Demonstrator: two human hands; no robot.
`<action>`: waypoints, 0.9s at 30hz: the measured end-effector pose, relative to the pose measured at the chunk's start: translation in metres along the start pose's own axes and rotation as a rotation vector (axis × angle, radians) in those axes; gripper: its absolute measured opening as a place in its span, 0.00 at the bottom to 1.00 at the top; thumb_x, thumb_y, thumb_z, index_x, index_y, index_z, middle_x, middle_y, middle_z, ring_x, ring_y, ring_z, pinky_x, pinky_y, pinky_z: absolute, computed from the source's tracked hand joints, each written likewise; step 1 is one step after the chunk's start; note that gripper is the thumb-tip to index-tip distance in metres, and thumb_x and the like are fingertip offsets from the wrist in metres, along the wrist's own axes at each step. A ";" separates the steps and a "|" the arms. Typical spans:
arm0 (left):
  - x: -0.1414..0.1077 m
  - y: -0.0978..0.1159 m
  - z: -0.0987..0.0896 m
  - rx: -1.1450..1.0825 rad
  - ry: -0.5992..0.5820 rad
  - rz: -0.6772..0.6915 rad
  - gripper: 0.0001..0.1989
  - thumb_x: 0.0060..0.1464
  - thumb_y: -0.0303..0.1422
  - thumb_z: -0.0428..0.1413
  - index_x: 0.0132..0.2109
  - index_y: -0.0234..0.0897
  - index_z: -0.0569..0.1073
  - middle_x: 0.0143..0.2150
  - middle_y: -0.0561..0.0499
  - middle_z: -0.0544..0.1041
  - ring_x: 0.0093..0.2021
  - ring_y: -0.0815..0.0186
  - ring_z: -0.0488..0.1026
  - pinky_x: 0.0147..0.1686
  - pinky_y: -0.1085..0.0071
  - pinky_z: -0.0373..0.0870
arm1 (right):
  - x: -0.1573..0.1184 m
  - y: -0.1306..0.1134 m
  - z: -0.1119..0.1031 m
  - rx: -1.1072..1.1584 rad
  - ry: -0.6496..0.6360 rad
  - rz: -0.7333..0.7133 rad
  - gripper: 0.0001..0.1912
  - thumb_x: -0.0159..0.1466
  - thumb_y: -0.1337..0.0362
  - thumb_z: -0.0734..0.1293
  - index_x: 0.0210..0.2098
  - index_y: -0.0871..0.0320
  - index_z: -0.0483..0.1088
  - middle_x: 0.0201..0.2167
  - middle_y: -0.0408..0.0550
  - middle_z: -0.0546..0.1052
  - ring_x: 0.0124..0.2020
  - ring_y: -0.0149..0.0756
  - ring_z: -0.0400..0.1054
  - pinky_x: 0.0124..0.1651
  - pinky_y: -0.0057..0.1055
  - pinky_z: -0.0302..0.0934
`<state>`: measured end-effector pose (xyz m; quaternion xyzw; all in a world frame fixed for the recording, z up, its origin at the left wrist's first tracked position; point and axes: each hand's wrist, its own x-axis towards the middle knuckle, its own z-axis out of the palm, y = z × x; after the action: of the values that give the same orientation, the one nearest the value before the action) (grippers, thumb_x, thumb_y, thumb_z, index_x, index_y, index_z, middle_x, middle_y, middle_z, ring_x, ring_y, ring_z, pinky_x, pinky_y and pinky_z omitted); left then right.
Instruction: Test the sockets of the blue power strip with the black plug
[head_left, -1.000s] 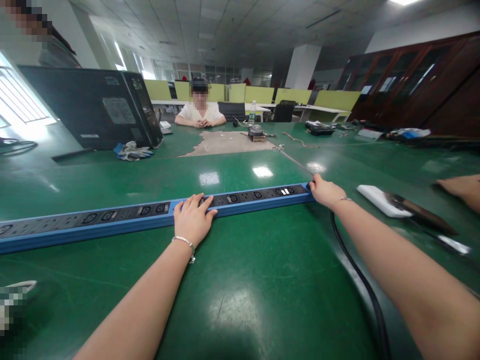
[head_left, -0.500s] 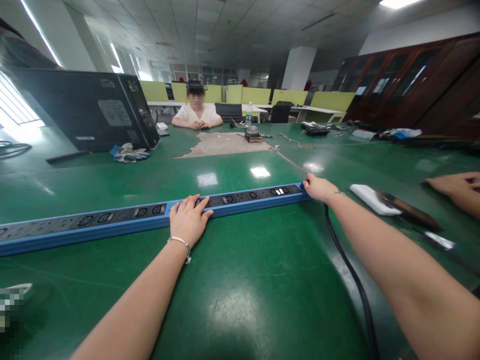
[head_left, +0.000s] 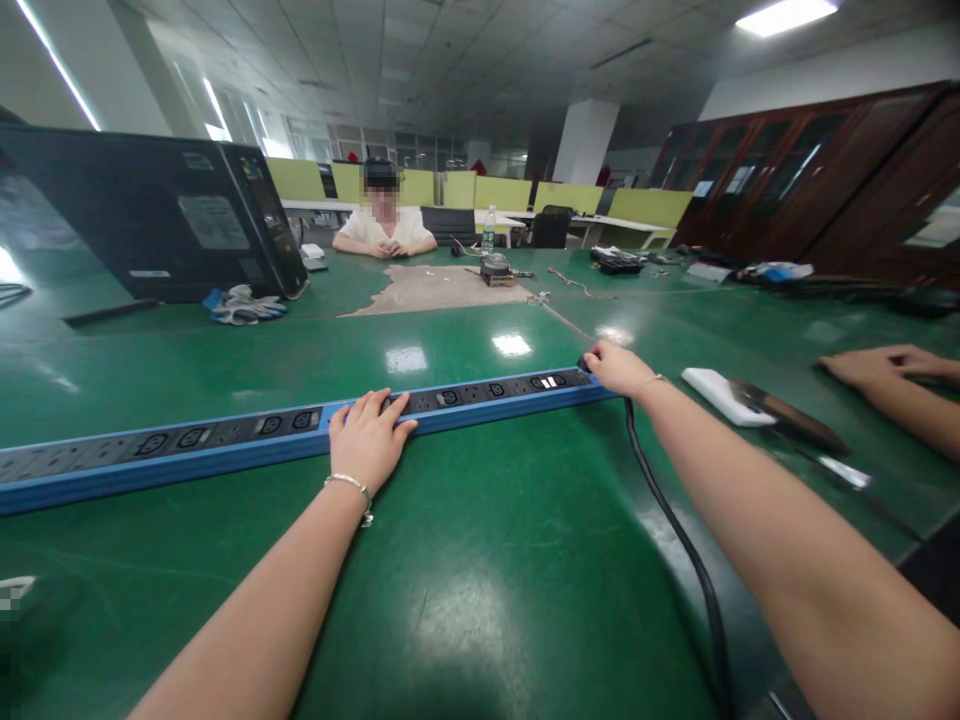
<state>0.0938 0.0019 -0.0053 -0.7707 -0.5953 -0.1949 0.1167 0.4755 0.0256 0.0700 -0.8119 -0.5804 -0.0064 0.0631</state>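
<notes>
A long blue power strip (head_left: 255,455) with black sockets lies across the green table. My left hand (head_left: 367,435) rests flat on its middle, fingers spread over the sockets. At the strip's right end, my right hand (head_left: 619,370) is closed on a small black plug (head_left: 583,364), mostly covered by the fingers. The plug sits at the last sockets; whether it is seated in one is hidden. A black cable (head_left: 675,520) runs from beneath my right wrist toward the table's near edge.
A black computer case (head_left: 187,220) and gloves (head_left: 244,305) stand at left on the green table (head_left: 480,520). A white-and-brown object (head_left: 727,397) lies right, near another person's hands (head_left: 877,370). Another person (head_left: 384,225) sits across, near a bottle (head_left: 489,230).
The view has turned slightly right, so everything sits a little further left. More of the black plug shows at my right fingertips. My left hand stays on the strip.
</notes>
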 end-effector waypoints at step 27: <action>0.000 0.001 -0.001 -0.022 -0.012 -0.016 0.21 0.59 0.44 0.45 0.57 0.49 0.67 0.61 0.49 0.66 0.61 0.58 0.59 0.57 0.56 0.52 | -0.009 -0.014 0.022 -0.121 -0.054 0.020 0.21 0.66 0.58 0.47 0.49 0.62 0.61 0.38 0.64 0.75 0.40 0.50 0.71 0.43 0.43 0.61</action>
<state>0.0944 0.0013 -0.0042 -0.7683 -0.6000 -0.1978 0.1030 0.4577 0.0240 0.0492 -0.8200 -0.5721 -0.0192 -0.0016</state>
